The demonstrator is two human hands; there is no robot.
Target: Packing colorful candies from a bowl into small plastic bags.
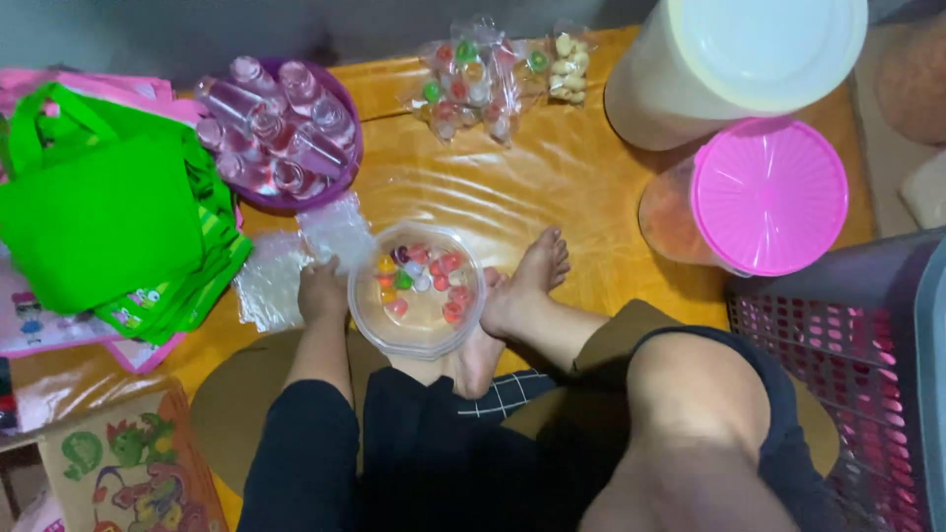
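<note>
My left hand, at the end of a black sleeve, reaches forward with its fingers curled down onto a pile of small clear plastic bags on the orange mat. Right beside the hand stands a clear round bowl holding several small colourful candies. The bowl rests against my bare feet. My right hand is out of sight.
A purple bowl of small clear bottles and a green tote bag lie at the left. Filled candy bags lie at the back. A cream-lidded jar, a pink-lidded jar and a pink-and-grey basket stand at the right.
</note>
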